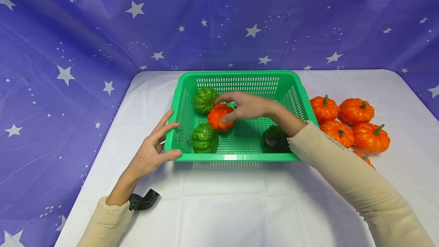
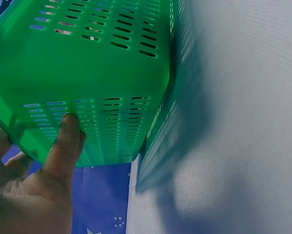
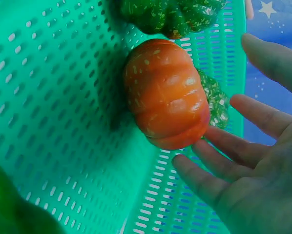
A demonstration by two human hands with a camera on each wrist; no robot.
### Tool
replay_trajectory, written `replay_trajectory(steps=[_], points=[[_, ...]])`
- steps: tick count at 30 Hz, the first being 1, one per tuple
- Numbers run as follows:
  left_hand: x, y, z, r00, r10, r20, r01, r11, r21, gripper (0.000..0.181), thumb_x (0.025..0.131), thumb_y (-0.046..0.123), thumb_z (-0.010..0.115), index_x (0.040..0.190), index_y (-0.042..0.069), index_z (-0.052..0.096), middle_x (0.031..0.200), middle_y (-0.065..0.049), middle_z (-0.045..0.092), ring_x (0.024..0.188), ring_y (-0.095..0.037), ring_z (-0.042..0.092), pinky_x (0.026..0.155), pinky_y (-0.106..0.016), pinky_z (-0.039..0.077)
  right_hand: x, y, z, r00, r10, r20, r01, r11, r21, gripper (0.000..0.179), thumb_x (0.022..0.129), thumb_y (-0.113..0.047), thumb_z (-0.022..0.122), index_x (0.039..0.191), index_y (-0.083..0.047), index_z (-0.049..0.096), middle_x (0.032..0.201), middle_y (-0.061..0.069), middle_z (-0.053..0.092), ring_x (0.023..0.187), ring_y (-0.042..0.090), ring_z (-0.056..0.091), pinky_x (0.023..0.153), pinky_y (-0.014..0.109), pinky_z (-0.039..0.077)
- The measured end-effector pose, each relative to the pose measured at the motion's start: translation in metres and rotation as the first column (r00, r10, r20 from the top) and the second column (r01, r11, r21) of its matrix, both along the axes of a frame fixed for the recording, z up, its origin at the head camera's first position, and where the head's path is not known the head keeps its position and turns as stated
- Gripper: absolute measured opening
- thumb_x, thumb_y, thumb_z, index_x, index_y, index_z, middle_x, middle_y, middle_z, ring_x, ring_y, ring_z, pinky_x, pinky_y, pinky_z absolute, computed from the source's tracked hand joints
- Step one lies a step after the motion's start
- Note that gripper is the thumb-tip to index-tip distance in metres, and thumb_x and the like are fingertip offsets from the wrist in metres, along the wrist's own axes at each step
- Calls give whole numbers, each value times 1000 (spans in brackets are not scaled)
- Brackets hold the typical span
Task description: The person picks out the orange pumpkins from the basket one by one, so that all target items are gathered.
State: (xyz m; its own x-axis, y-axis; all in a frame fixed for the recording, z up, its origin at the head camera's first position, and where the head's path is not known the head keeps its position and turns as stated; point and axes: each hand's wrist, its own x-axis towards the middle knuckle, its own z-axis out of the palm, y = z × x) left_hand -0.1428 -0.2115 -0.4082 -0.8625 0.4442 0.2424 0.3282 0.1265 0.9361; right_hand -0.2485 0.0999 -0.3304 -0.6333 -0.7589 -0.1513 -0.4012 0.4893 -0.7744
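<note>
A green plastic basket (image 1: pixel 240 157) with slotted walls stands on the white-covered table. My left hand (image 1: pixel 149 151) holds its left near corner, fingers over the rim; in the left wrist view one finger (image 2: pixel 65 139) presses the outer wall. Inside the basket, my right hand (image 1: pixel 245 106) is spread beside an orange pumpkin (image 1: pixel 217 119), thumb and fingers apart. The right wrist view shows this pumpkin (image 3: pixel 165 92) with the fingertips (image 3: pixel 182 163) at its side; contact is hard to tell. Two green pumpkins (image 1: pixel 205 100) (image 1: pixel 204 139) sit left of it. A dark green one (image 1: pixel 274 138) lies at the near right, partly behind my forearm.
Several orange pumpkins (image 1: pixel 370 138) lie grouped on the table right of the basket, one partly behind my right sleeve (image 1: pixel 343 170). A black strap device (image 1: pixel 144 200) is on my left wrist. A purple star-patterned cloth (image 1: pixel 223 14) hangs behind and to the left.
</note>
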Motion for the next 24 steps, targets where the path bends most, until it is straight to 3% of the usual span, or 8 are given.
replay_trajectory(steps=[7, 13, 19, 24], points=[[0, 0, 0, 1000, 2, -1, -2, 1000, 0, 62, 86, -4, 69, 144, -1, 44, 165, 3, 6, 148, -30, 13, 114, -48, 18, -1, 2, -4, 1000, -4, 26, 3, 1000, 17, 55, 89, -18, 73, 137, 1, 52, 135, 12, 54, 119, 28, 49, 97, 44, 43], [0, 0, -1, 1000, -2, -4, 2, 1000, 10, 63, 86, -5, 69, 144, -1, 44, 165, 3, 6, 148, -30, 12, 115, -43, 17, -1, 2, -5, 1000, -6, 6, 5, 999, 37, 57, 87, -13, 73, 136, 6, 52, 134, 16, 56, 119, 32, 52, 98, 48, 43], [0, 0, 0, 1000, -1, -7, 1, 1000, 8, 62, 86, -5, 69, 143, -5, 43, 165, 2, 6, 148, -31, 11, 111, -63, 10, -2, 4, -8, 999, -43, -29, 46, 995, 87, 62, 82, -4, 76, 136, 11, 51, 133, 20, 55, 115, 33, 53, 94, 45, 46], [0, 0, 0, 1000, -2, -9, 2, 1000, 9, 63, 86, -5, 69, 143, -4, 43, 165, 2, 6, 148, -31, 11, 110, -65, 9, -3, 5, -10, 999, -38, -11, 38, 995, 97, 59, 83, -2, 75, 137, 9, 52, 131, 17, 58, 115, 31, 56, 94, 41, 48]])
